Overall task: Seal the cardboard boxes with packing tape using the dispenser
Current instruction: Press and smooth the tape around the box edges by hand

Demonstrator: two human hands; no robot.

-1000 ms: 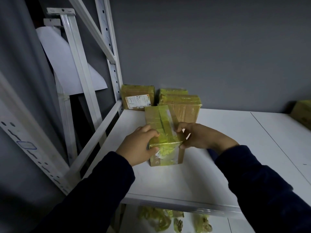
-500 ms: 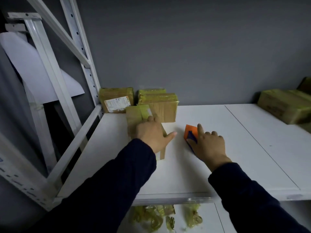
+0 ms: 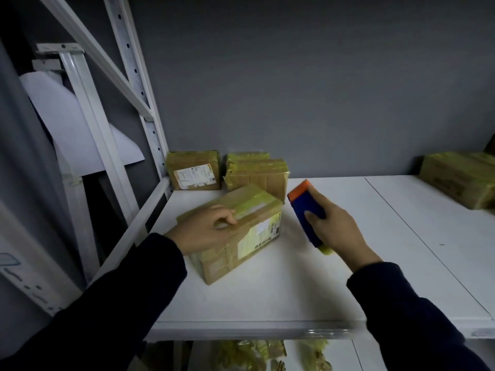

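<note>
Head view: white shelf (image 3: 294, 290), flat and smooth, with a panel seam running near-to-far on the right. The near edge is an open lip. The left side is bounded by a slanted rail and a perforated rack upright (image 3: 134, 76), and a grey wall closes the far side. There is open board near and right of the working box.

The box (image 3: 249, 236) sits left of centre, skewed, long axis running near-left to far-right. It is brown cardboard with glossy yellow-green tape over the top and white labels on the near-right face.

The left grip (image 3: 206, 231) is on the box's near-left top, fingers curled, tips pressing the taped seam and clamping it down.

The right grip (image 3: 337, 231) is clenched round the tape dispenser (image 3: 308, 207), a blue block with an orange far end and a yellow-green bit at the near end. It is held just right of the box, not touching it.

Far left against the wall are a labelled parcel (image 3: 194, 170) and stacked parcels (image 3: 257, 172), and another parcel (image 3: 460, 180) sits far right. Crumpled yellow tape scraps (image 3: 249, 354) lie on the lower shelf.
</note>
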